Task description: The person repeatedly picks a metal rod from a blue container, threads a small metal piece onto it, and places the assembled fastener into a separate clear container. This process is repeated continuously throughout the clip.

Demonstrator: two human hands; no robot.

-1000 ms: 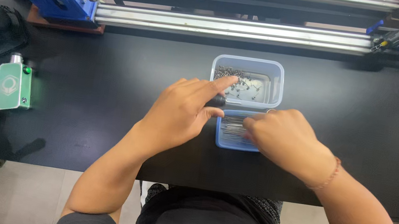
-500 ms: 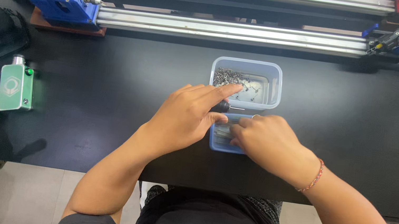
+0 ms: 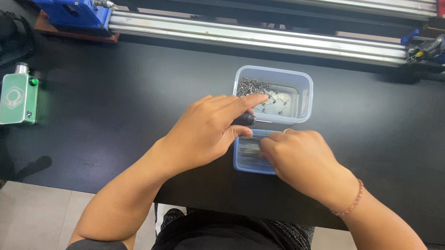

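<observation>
1. Bright, even overhead light covers the black worktable [image 3: 405,172]; its matte top shows no glare.
2. Soft, short shadows sit under the left hand [image 3: 206,131] and right hand [image 3: 300,158], and beside the green box [image 3: 19,100].
3. The aluminium rails [image 3: 283,41] carry pale sheen along their ridges.
4. Focus is sharp at centre; the small metal parts in the clear tub [image 3: 305,90] blur together.
5. The rails bow slightly toward the frame edges, wide-lens distortion.
</observation>
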